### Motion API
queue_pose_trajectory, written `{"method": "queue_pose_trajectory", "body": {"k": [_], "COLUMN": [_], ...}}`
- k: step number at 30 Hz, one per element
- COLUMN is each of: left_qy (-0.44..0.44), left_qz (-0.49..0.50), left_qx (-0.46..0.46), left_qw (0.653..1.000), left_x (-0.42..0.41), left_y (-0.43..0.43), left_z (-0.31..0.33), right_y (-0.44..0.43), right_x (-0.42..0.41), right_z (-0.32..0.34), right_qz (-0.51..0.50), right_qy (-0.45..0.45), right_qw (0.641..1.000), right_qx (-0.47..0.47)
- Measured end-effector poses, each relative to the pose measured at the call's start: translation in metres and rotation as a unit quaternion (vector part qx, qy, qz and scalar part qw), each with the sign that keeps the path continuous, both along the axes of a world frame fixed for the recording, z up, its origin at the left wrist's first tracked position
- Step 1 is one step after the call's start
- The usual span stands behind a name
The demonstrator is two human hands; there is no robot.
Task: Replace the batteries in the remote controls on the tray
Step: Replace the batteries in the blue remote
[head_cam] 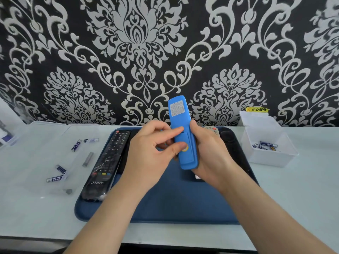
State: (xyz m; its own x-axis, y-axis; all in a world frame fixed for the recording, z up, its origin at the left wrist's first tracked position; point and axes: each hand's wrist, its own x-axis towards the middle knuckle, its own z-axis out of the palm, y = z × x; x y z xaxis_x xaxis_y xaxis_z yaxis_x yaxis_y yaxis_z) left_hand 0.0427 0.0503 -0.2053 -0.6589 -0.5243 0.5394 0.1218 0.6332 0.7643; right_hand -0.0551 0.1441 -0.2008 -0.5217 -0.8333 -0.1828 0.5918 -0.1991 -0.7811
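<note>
Both bare forearms reaching forward, right hand (207,153) in a wrapped grip, left hand (152,151) with thumb and forefinger pressing

**Bare forearms, unadorned hands**

Two forearms are seen uncovered to the frame's lower edge, with no sleeve shown. The left hand (146,153) and right hand (211,153) are ungloved. Fingernails are kept short and unpainted. Neither rings nor a watch are worn.
</note>
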Motion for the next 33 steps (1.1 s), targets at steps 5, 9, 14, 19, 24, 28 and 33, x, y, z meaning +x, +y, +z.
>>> {"method": "queue_pose_trajectory", "body": {"k": [5, 9, 14, 19, 24, 28, 33], "left_qy": [-0.009, -0.068, -0.192, -0.162, -0.257, -0.337, -0.443], "left_qz": [0.07, 0.09, -0.035, -0.048, -0.028, 0.043, 0.024], "left_qx": [-0.227, -0.266, 0.035, 0.345, 0.325, 0.091, -0.062], "left_qw": [0.971, 0.957, 0.98, 0.923, 0.91, 0.936, 0.894], "left_x": [-0.004, -0.003, -0.002, -0.005, -0.004, -0.004, -0.003], "left_y": [-0.003, 0.004, 0.013, 0.002, -0.007, -0.007, -0.002], "left_z": [-0.009, -0.011, -0.009, -0.006, -0.012, -0.022, -0.018], "right_y": [0.002, 0.0, -0.003, -0.002, 0.007, 0.018, 0.023], "right_x": [0.0, 0.002, 0.002, -0.001, -0.019, -0.021, -0.023], "right_z": [0.002, 0.0, -0.001, -0.002, -0.011, -0.01, -0.007], "right_qz": [-0.017, -0.034, -0.018, 0.011, 0.046, 0.157, 0.211], "right_qy": [-0.038, -0.029, 0.034, 0.229, 0.647, 0.685, 0.705], "right_qw": [0.999, 0.999, 0.999, 0.968, 0.662, 0.552, 0.495], "right_qx": [-0.002, 0.01, 0.017, 0.105, 0.377, 0.449, 0.462]}}
